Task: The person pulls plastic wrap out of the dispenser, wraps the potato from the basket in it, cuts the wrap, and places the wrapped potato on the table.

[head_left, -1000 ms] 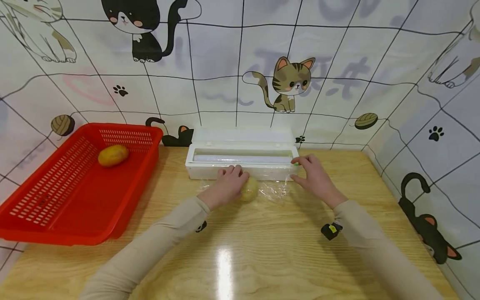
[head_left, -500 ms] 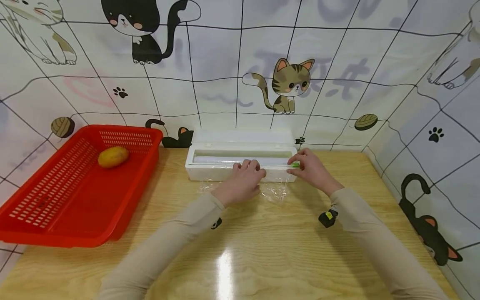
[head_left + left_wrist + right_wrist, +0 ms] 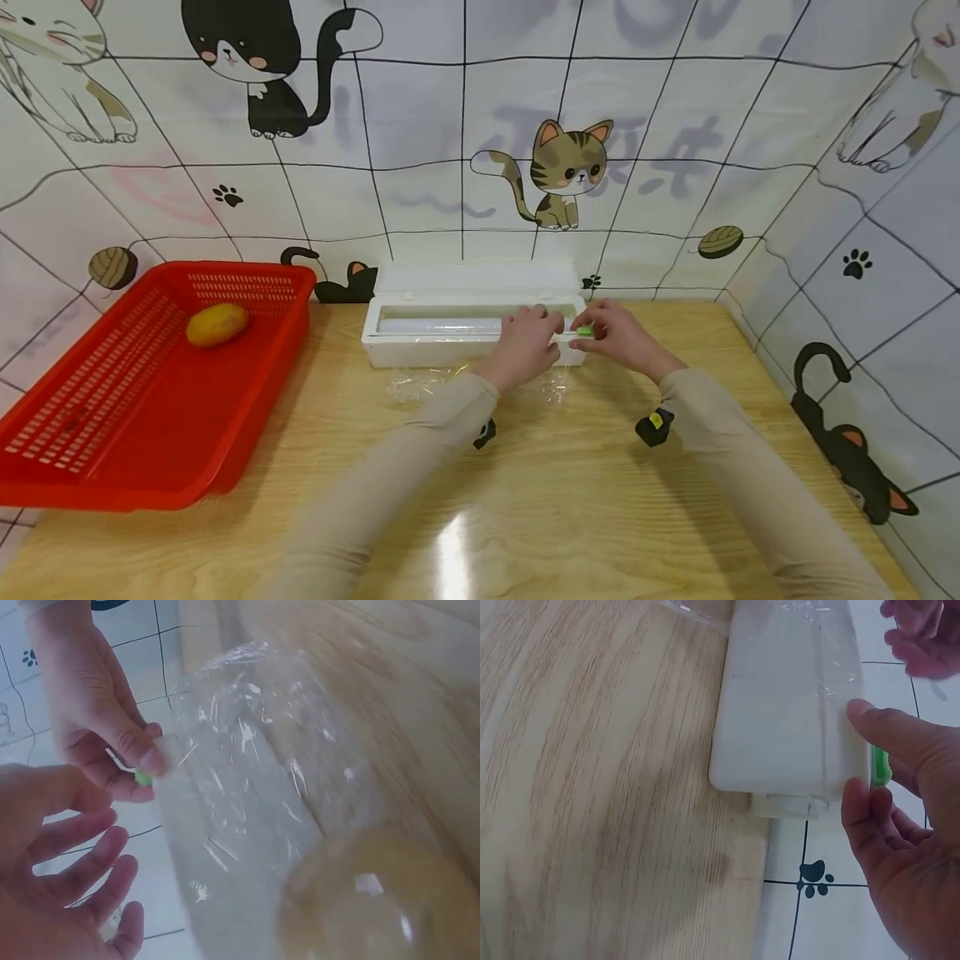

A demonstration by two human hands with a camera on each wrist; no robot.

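A white cling film box (image 3: 408, 357) stands with its lid raised and a film roll (image 3: 438, 326) inside. Clear film (image 3: 225, 757) hangs over its front onto the table. At the box's right end, my right hand (image 3: 626, 340) pinches the green slide cutter (image 3: 880, 765), its thumb against the front edge. My left hand (image 3: 522, 350) hovers over the box just left of it, fingers loosely bent and holding nothing. A round, yellowish, potato-like thing (image 3: 382, 900) sits by the film in the left wrist view; my left arm mostly hides it in the head view.
A red perforated basket (image 3: 150, 433) stands at the left with one yellow potato-like thing (image 3: 217, 324) in it. Behind the wooden table (image 3: 570, 508) rises a wall covering (image 3: 420, 192) with cat drawings. The raised lid (image 3: 480, 279) is close to that wall.
My left hand has moved right from the round yellowish thing to above the box, near my right hand. My right hand has drawn its fingers together at the green cutter.
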